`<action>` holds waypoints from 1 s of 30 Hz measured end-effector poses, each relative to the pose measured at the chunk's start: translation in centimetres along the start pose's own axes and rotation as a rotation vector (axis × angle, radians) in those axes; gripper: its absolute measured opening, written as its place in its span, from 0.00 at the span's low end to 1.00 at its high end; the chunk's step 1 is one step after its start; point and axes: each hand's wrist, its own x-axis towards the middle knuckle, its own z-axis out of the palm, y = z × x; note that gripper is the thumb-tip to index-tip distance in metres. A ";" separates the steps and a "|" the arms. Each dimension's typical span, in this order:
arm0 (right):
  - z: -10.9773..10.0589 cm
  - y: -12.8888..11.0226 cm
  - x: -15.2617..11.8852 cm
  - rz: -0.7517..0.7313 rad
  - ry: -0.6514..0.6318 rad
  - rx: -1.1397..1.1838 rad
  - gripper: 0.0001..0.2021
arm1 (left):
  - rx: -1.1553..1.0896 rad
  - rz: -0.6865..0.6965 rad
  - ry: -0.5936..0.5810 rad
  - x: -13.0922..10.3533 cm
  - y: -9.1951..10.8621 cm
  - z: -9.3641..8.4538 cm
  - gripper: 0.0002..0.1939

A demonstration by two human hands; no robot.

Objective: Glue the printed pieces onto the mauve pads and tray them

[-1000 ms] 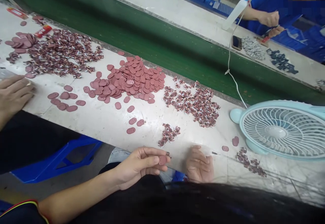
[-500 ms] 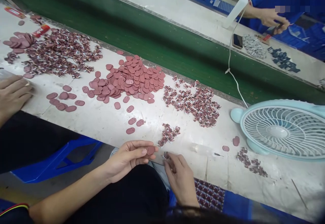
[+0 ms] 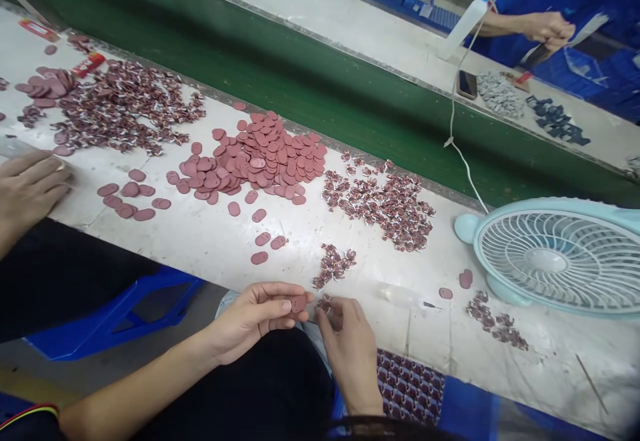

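My left hand (image 3: 255, 321) pinches a pink oval tag (image 3: 299, 303) at the near edge of the white worktable (image 3: 210, 241). My right hand (image 3: 347, 347) is right beside it, fingertips closed on a small dark-red printed piece (image 3: 325, 305) close to the tag. A little pile of the same printed pieces (image 3: 333, 262) lies just beyond my hands. Further back sit a big heap of pink oval tags (image 3: 260, 157) and a wider spread of printed pieces (image 3: 385, 204).
A light-blue desk fan (image 3: 555, 254) lies at the right with a white cable (image 3: 457, 144) crossing the green conveyor belt (image 3: 300, 74). A small clear glue bottle (image 3: 403, 296) lies near my right hand. Another person's hand (image 3: 27, 187) rests at left; a co-worker in blue (image 3: 545, 27) works opposite.
My right hand came up from the table edge to meet my left hand and took hold of a small printed piece. My left hand shifted the tag slightly left.
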 end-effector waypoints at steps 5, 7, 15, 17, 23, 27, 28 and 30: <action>-0.5 -0.2 -0.3 0.034 -0.063 0.235 0.12 | 0.012 0.005 -0.029 -0.2 -0.5 0.3 0.19; -1.0 0.0 -0.8 0.039 -0.086 0.362 0.15 | 0.022 0.003 -0.038 -0.1 -0.8 0.4 0.19; -2.5 -2.0 -2.9 0.041 -0.180 0.748 0.09 | 0.135 0.082 -0.082 0.3 -2.3 0.6 0.19; -2.5 -2.6 -3.0 0.006 -0.218 0.750 0.09 | 0.145 0.091 -0.088 0.4 -2.4 0.7 0.19; -1.8 -2.3 -2.5 -0.045 -0.187 0.627 0.09 | 0.131 0.129 -0.110 0.3 -2.2 1.3 0.17; -1.7 -2.1 -2.3 0.012 -0.185 0.602 0.10 | 0.129 0.151 -0.119 0.2 -2.1 1.4 0.16; -1.8 -2.2 -2.3 0.047 -0.187 0.606 0.10 | 0.125 0.151 -0.126 0.2 -2.1 1.4 0.16; -2.1 -2.2 -2.4 0.098 -0.219 0.626 0.09 | 0.109 0.137 -0.144 0.2 -2.1 1.3 0.16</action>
